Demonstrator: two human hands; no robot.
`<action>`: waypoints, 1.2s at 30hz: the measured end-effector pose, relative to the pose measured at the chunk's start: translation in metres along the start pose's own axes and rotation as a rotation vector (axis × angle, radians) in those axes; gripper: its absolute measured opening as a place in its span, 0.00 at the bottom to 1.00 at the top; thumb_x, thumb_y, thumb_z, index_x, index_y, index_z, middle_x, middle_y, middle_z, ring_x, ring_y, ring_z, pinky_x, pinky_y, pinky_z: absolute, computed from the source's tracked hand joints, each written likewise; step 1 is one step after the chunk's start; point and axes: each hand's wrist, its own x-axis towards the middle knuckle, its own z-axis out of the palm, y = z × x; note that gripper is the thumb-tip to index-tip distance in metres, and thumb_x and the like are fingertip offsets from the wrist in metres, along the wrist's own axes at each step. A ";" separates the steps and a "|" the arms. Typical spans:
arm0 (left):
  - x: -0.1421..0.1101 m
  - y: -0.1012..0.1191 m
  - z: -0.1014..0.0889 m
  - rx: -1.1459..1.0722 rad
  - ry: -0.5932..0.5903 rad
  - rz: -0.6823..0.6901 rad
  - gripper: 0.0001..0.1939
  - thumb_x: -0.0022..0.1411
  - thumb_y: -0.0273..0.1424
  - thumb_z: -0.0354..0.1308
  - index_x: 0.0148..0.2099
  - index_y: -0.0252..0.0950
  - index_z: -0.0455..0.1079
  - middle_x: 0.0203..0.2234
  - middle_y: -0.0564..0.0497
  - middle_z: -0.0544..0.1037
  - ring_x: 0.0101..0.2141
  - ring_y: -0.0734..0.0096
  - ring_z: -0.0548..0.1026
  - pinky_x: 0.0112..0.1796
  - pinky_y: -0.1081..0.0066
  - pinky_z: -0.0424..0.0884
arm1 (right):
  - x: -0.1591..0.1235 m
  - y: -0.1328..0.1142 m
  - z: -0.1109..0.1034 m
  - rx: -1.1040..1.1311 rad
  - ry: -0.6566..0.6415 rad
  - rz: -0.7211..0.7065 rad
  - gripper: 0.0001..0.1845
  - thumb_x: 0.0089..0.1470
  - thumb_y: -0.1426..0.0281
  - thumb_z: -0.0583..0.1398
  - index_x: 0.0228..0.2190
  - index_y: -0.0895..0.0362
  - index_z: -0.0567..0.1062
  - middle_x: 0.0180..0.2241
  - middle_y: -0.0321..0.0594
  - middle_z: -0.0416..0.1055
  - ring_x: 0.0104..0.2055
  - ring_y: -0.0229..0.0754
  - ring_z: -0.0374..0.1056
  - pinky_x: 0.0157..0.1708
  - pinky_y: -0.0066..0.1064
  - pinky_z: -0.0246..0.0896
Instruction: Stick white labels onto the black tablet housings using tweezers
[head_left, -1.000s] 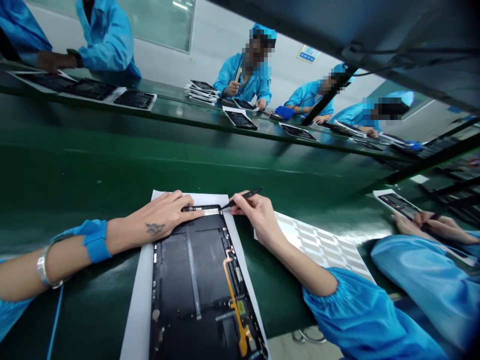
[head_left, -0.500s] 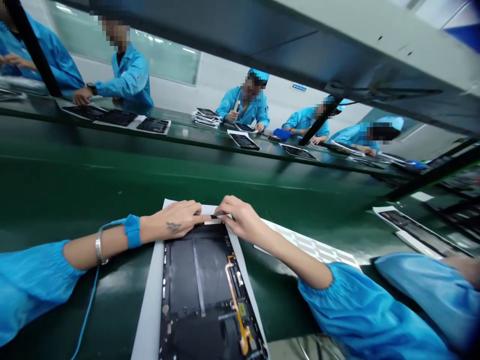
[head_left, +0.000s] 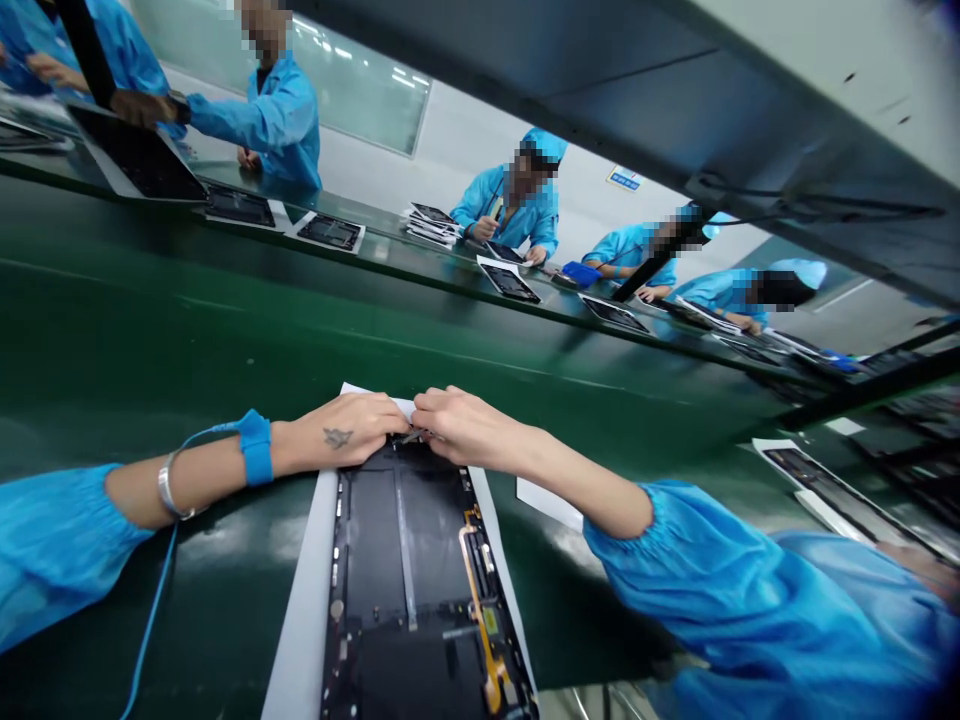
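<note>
An opened black tablet housing with an orange flex cable lies on a white sheet on the green conveyor table. My left hand, with a blue wrist strap, rests palm down on the housing's far edge, fingers curled toward a small strip there. My right hand meets it at that edge, fingers bent and pinching a thin dark tool whose tip shows between the two hands.
A sheet of white labels peeks out under my right forearm. Another tablet housing on paper lies at the right. Across the green belt, several people in blue coats work on more tablets. A dark shelf hangs overhead.
My right hand has moved left along the housing's far edge until it touches my left hand. The tool that stuck out a second ago is now tucked between the fingers. The view has shifted.
</note>
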 end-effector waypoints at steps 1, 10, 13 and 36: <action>0.000 0.000 0.000 -0.002 0.000 -0.001 0.18 0.64 0.18 0.45 0.50 0.34 0.71 0.45 0.46 0.79 0.46 0.62 0.75 0.48 0.63 0.72 | -0.002 0.003 0.000 -0.007 -0.007 0.001 0.09 0.55 0.82 0.57 0.32 0.58 0.74 0.35 0.44 0.71 0.38 0.45 0.66 0.34 0.35 0.52; 0.003 0.002 0.002 0.017 -0.029 0.000 0.18 0.64 0.17 0.45 0.50 0.33 0.71 0.44 0.44 0.79 0.45 0.61 0.75 0.48 0.63 0.72 | -0.040 0.017 0.037 0.248 0.326 0.232 0.09 0.57 0.81 0.58 0.33 0.58 0.76 0.34 0.43 0.70 0.38 0.45 0.67 0.37 0.34 0.61; 0.003 0.003 0.001 0.016 -0.019 0.006 0.17 0.65 0.17 0.45 0.49 0.33 0.71 0.43 0.45 0.79 0.45 0.61 0.75 0.47 0.63 0.72 | -0.046 0.005 0.050 0.407 0.463 0.154 0.11 0.59 0.80 0.58 0.40 0.57 0.78 0.36 0.43 0.71 0.40 0.45 0.68 0.41 0.35 0.64; 0.004 -0.003 0.002 -0.206 -0.002 -0.049 0.18 0.69 0.20 0.42 0.50 0.35 0.72 0.43 0.47 0.79 0.43 0.64 0.71 0.44 0.65 0.70 | -0.036 -0.004 0.064 0.505 0.506 0.167 0.21 0.59 0.81 0.54 0.47 0.52 0.78 0.38 0.43 0.70 0.42 0.46 0.66 0.42 0.38 0.62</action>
